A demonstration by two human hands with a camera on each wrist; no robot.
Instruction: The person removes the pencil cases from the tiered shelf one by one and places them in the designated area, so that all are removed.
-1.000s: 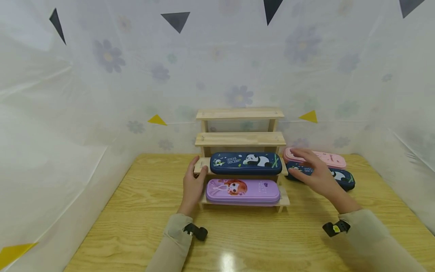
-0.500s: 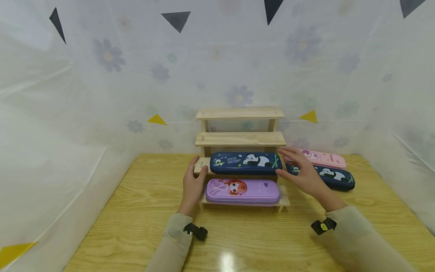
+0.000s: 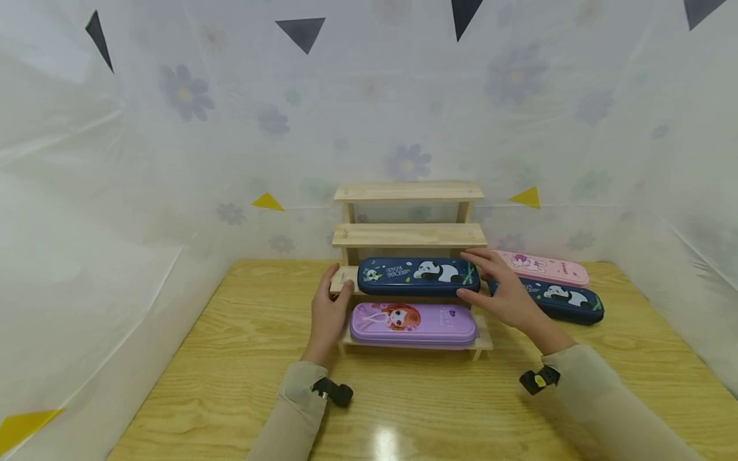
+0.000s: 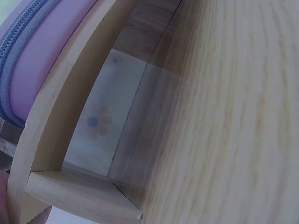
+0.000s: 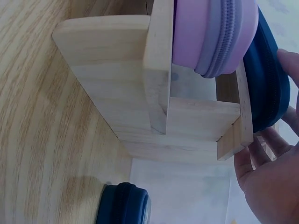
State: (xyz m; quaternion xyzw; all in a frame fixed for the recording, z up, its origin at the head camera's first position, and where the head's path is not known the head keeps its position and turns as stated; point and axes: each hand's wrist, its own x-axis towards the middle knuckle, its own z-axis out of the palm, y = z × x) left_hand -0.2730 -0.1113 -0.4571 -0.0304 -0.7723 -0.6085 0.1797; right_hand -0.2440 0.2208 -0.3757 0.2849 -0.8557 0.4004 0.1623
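A four-tier wooden display rack stands on the table. On its second shelf from the bottom lies a navy panda pencil case; a purple pencil case with a girl picture lies on the lowest shelf. My left hand grips the rack's left end at the second shelf. At the navy case's right end, my right hand holds it with thumb at the front and fingers behind. In the right wrist view, the thumb meets the side of the navy case and fingers sit by the shelf end.
Right of the rack, another navy panda pencil case and a pink pencil case lie on the wooden table. White flower-patterned sheeting hangs behind and along both sides. The rack's two upper shelves bear nothing.
My right hand has moved left, from over the cases on the table to the right end of the navy case on the rack. The left hand stays put.
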